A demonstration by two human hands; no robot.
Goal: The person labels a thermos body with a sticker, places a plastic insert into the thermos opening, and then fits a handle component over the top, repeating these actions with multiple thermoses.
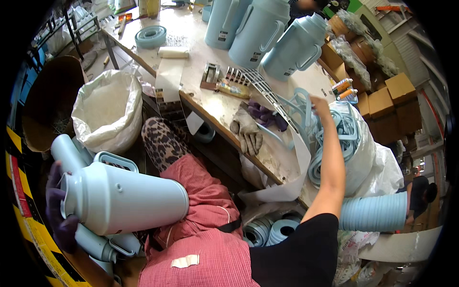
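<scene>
A light blue jug body [129,198] with a side handle lies across my lap, its mouth toward the left. My left hand [64,215], in a purple glove, grips it at the mouth rim. My right arm reaches out over the table to the far right. There my bare right hand [319,106] closes on a light blue plastic handle [302,103] at the edge of a heap. More loose handles [342,129] fill a white sack [370,165] beside the table. The fingertips of my right hand are partly hidden.
On the table [210,107] stand several blue jugs [258,36], with gloves [246,126], a label roll [173,52] and blue rings [150,36]. An open white sack [107,110] is at left, jug bodies [95,244] below, a ring stack [373,213] and cartons [394,98] at right.
</scene>
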